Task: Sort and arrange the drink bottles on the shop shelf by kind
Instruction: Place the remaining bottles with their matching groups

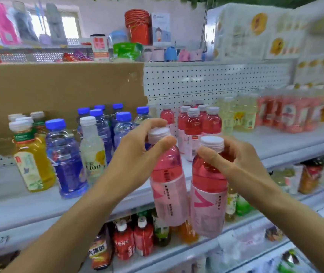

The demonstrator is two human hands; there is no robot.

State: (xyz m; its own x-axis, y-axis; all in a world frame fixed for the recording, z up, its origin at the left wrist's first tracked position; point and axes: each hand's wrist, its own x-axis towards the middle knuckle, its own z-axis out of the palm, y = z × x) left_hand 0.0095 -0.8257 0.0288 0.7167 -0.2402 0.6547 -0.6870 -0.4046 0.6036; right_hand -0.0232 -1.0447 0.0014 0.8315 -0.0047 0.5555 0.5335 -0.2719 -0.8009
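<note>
My left hand (143, 146) pinches the neck of a pink drink bottle (167, 186) just under its white cap, holding it off the shelf. My right hand (228, 154) grips the neck of a second pink drink bottle (208, 196) beside the first. Both bottles hang in front of the white shelf (19, 201). Behind them stands a group of like pink bottles (194, 127). To the left are several blue-capped bottles (66, 160), a pale lemon bottle (92, 152) and yellow tea bottles (33, 162).
A cardboard sheet (58, 91) leans against the pegboard back at left. Pale yellow bottles (240, 115) and wrapped pink packs (291, 113) stand at the right of the shelf. The lower shelf holds red, orange and green bottles (133, 239). Household goods fill the top shelf.
</note>
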